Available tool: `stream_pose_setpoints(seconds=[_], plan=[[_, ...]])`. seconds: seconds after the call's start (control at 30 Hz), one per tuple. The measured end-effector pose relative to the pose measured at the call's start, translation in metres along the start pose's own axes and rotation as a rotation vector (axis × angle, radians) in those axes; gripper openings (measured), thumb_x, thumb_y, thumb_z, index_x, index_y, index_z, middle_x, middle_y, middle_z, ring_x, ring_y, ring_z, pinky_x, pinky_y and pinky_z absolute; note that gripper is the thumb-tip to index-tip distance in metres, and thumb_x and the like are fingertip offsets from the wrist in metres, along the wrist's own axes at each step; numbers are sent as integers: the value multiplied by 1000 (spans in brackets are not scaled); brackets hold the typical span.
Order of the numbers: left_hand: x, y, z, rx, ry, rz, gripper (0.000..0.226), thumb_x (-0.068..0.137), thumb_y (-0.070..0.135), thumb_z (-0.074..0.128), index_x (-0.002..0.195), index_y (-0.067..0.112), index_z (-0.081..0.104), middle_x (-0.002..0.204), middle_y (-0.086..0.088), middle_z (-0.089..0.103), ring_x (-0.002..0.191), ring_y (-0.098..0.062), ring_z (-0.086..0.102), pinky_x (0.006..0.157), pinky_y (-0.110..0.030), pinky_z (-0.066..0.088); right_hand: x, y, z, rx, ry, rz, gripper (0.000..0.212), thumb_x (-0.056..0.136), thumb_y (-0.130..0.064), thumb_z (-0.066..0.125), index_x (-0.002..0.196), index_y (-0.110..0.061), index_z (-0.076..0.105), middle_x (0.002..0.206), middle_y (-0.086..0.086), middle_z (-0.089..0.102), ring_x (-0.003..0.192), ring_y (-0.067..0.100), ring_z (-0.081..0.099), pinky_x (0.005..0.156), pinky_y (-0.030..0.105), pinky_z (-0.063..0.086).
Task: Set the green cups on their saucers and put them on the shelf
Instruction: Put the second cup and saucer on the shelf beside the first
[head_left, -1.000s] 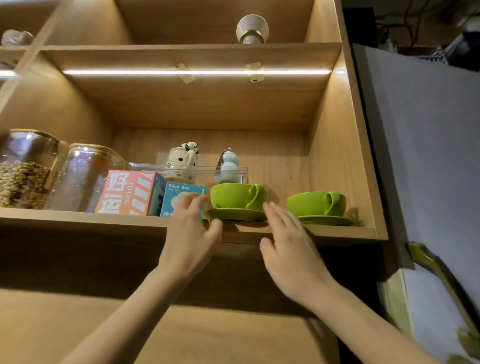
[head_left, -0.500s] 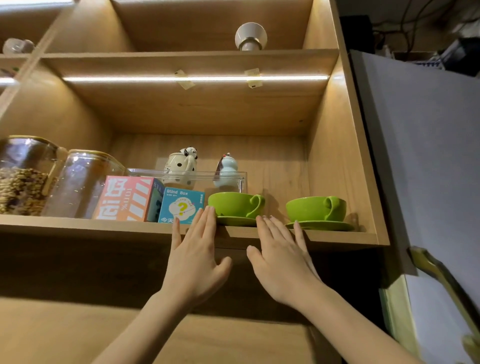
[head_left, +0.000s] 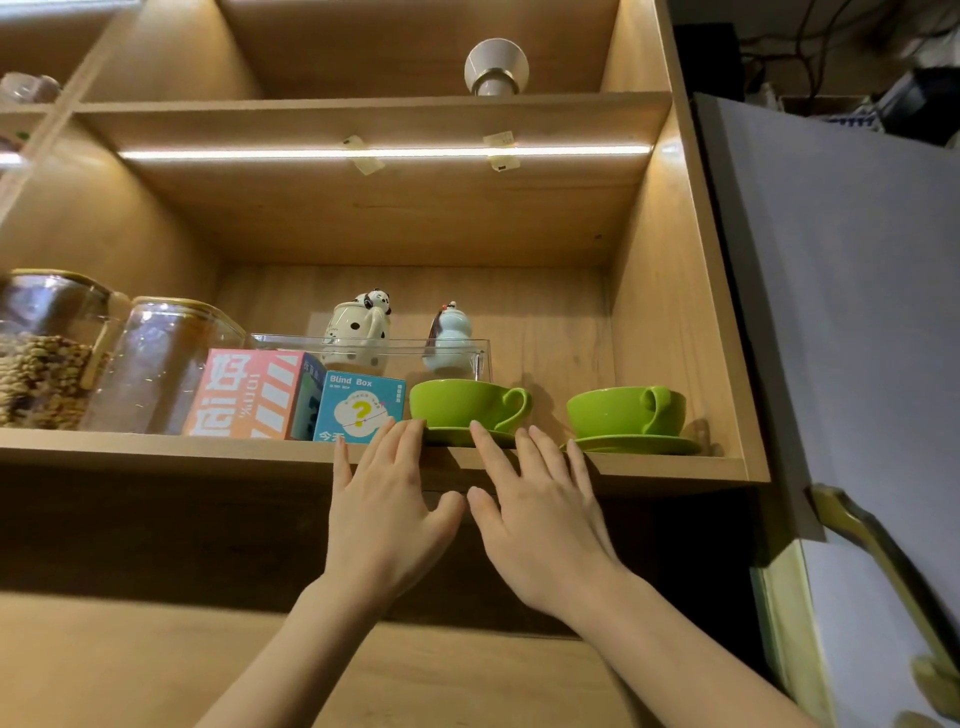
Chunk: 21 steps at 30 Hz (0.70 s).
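So on the wooden shelf (head_left: 156, 447), two glass storage jars (head_left: 156, 364) sit far left, then a pink striped carton (head_left: 244, 397) and a blue cardboard box (head_left: 358, 408). Right of those, two green ceramic cups (head_left: 457, 405) on green saucers (head_left: 639, 445) stand side by side. A clear plastic tray (head_left: 415, 345) holding figurines sits behind.

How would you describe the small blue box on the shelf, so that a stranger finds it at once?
Look at the lit wooden shelf holding two green cups on saucers. Just left of the left green cup stands a small blue cardboard box. Unlike the larger pink striped box beside it, it shows a yellow question mark.
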<state>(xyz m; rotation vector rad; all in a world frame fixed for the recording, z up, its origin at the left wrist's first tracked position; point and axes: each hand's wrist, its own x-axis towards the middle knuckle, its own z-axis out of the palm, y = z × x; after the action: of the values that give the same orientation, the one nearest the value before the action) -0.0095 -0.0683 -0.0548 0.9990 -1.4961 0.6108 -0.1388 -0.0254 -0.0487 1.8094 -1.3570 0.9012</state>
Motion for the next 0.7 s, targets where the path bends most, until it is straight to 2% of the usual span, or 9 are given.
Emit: stream_pose_setpoints(seconds=[0.13, 0.23, 0.37, 0.47, 0.6, 0.7], plan=[[-3, 10, 0, -3, 40, 1, 76, 72, 50, 29, 143, 23, 20, 153, 4, 25, 143, -11, 12, 110, -36, -16, 5, 0, -1, 2, -16, 13, 58, 96, -40, 22, 148, -27, 0, 159, 5, 12, 147, 19, 0, 118, 44, -8], [-8, 13, 5, -3, 53, 25, 75, 75, 50, 30, 144, 22, 18, 154, 3, 24, 143, -12, 16, 109, -36, -15, 7, 3, -1, -8, -24, 10, 58, 96, -37, 24, 148, -24, 3, 159, 1, 13, 147, 16, 1, 118, 43, -7], [-14, 17, 15, 38, 91, 44, 74, 76, 52, 31, 141, 18, 28, 149, -3, 35, 139, -17, 28, 112, -42, -2, 7, 6, -3, -6, -36, 1, 57, 97, -35, 24, 149, -21, 5, 159, -2, 12, 147, 13, 3, 118, 40, -7], [-16, 21, 21, 62, 107, 75, 69, 79, 50, 33, 139, 16, 34, 146, -5, 39, 138, -17, 28, 116, -43, 2, 8, 8, -4, -29, -48, -2, 57, 97, -33, 24, 149, -17, 5, 159, -1, 10, 147, 13, 2, 119, 39, -6], [-17, 23, 22, 93, 96, 81, 67, 80, 49, 34, 138, 14, 35, 146, -7, 40, 137, -20, 29, 110, -49, 8, 7, 9, -3, -37, -44, -4, 57, 97, -32, 24, 149, -15, 6, 159, 0, 10, 147, 14, 3, 119, 39, -5], [-17, 21, 22, 114, 88, 82, 68, 80, 50, 34, 139, 14, 33, 147, -7, 38, 137, -20, 27, 109, -49, 8, 7, 9, -2, -46, -34, -4, 57, 97, -32, 25, 148, -15, 7, 159, 1, 12, 147, 14, 4, 119, 39, -5]])
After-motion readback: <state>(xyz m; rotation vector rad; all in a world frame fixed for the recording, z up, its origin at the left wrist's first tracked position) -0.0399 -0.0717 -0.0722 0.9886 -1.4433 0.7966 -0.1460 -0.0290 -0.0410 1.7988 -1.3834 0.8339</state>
